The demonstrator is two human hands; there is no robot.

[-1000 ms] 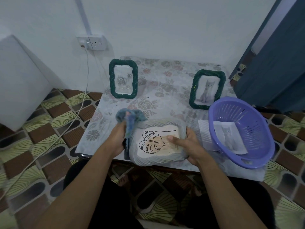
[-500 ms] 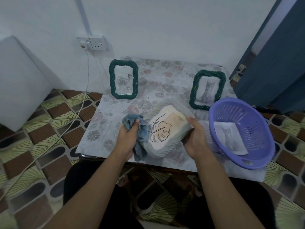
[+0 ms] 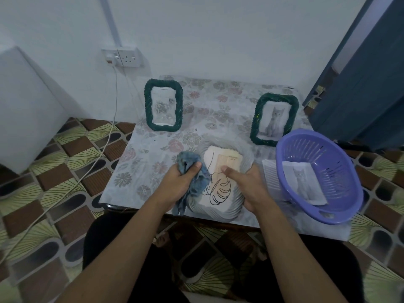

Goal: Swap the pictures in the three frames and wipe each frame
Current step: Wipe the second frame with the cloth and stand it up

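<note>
Three frames are on the flowered tabletop [image 3: 142,162], all caught by the head camera. Two green rope-edged ones stand at the back: the left green frame [image 3: 148,106] shows roses, and the right green frame [image 3: 254,127] shows a grey cat. The third, a pale ribbed frame [image 3: 220,215], is at the near edge right in front of the person and carries a leaf drawing [image 3: 218,191]. I can't tell whether it lies flat or is tipped up a little.

The left hand [image 3: 177,184] is curled tight round a bunched blue cloth [image 3: 185,157]. The cloth rests against the pale frame's left side, with a tail hanging past the edge. The right hand [image 3: 249,186] grips that frame's right rim, fingers round the edge and thumb laid across the front.

To the right, a purple basket [image 3: 332,154] holds a loose cat print [image 3: 306,186], and more paper [image 3: 270,173] pokes out from under it.

From where I stand the pale frame looks light and stiff, easy to turn with one hand. Its front may be glazed, so I'd guess it smears and could crack. It's best held by the ribbed rim, which offers grip, not by the face. The cloth is soft and limp and needs bunching to press with. The prints are thin and would crease if pinched hard
</note>
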